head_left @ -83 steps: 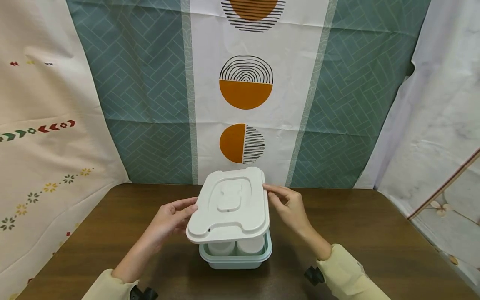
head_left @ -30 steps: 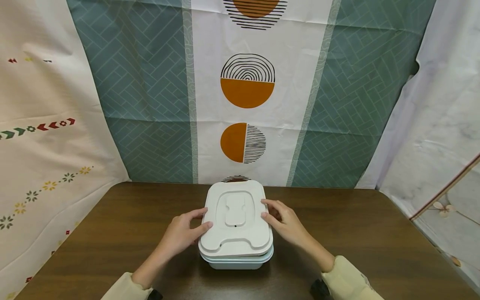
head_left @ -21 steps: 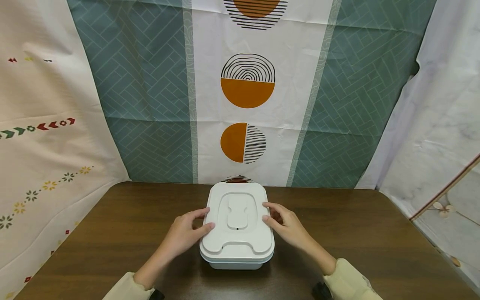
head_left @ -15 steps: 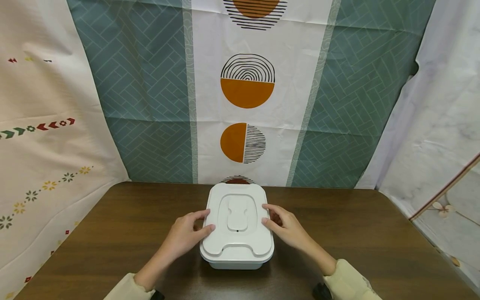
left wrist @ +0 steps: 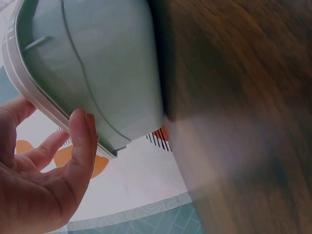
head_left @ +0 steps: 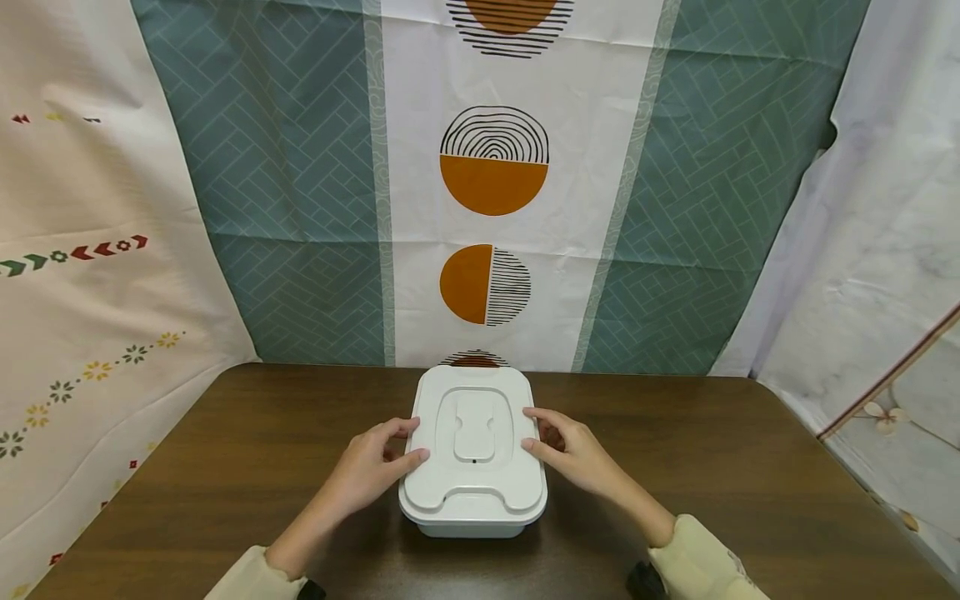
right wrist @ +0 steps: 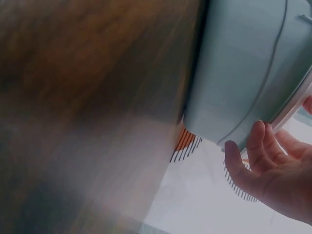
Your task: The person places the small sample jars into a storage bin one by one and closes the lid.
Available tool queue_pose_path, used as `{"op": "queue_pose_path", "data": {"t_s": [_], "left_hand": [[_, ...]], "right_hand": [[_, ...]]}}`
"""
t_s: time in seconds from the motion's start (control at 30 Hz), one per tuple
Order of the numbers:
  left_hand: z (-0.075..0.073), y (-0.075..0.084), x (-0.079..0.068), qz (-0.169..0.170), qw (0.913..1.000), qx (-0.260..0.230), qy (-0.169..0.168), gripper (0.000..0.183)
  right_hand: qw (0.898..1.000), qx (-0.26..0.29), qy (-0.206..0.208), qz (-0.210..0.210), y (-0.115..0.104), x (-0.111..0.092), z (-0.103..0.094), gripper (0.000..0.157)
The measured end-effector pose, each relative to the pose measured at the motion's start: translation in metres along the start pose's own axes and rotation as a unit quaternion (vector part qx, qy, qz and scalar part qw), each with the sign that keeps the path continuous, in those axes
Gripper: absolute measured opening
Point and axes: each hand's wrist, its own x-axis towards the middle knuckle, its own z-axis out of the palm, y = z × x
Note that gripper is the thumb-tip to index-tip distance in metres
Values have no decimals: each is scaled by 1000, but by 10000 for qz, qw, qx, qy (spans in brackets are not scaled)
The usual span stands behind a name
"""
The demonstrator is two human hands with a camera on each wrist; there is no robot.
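A white lid (head_left: pixel 474 492) with a raised pattern sits level on a pale green plastic storage box (head_left: pixel 472 530) in the middle of the head view. My left hand (head_left: pixel 367 468) holds the lid's left edge, thumb on top and fingers down the side. On the opposite edge my right hand (head_left: pixel 576 454) does the same, its thumb and index finger on the lid. The left wrist view shows the box's side wall (left wrist: pixel 112 63) with fingers curled up beneath the rim. Fingertips also touch the rim in the right wrist view, beside the box wall (right wrist: pixel 234 73). The box's contents are hidden.
The box stands on a dark brown wooden table (head_left: pixel 300 433). Behind it hangs a patterned cloth (head_left: pixel 300 167) in teal and white with orange circles. Pale printed cloths flank the table on the left (head_left: pixel 97 292) and right (head_left: pixel 862 250).
The lid was tilted above the box, with white round-topped items showing inside. Both hands lowered it onto the rim, and the gap has closed. In the last half second little has moved.
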Motion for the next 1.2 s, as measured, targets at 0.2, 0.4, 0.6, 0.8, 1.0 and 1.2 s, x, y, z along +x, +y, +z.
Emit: {"op": "queue_pose_path", "data": {"t_s": [0.2, 0.4, 0.6, 0.8, 1.0, 1.2], "left_hand": [[-3, 0, 1, 52, 9999, -48, -119, 42], [-14, -3, 5, 249, 9979, 7, -601, 41], [-36, -5, 7, 437, 9958, -36, -805, 43], [-58, -10, 8, 655, 9966, -9, -504, 43], [-73, -18, 10, 535, 9965, -560, -318, 44], [-80, -22, 11, 355, 9939, -1013, -259, 46]], "right_hand": [[9999, -3, -77, 109, -21, 0, -7, 41], [9992, 291, -230, 121, -8, -1, -14, 42], [9984, 461, -138, 299, 11, -3, -32, 42], [9958, 690, -22, 594, 20, -7, -58, 42], [9921, 918, 202, 827, 28, -13, -80, 42], [9909, 890, 257, 976, 30, -18, -92, 42]]}}
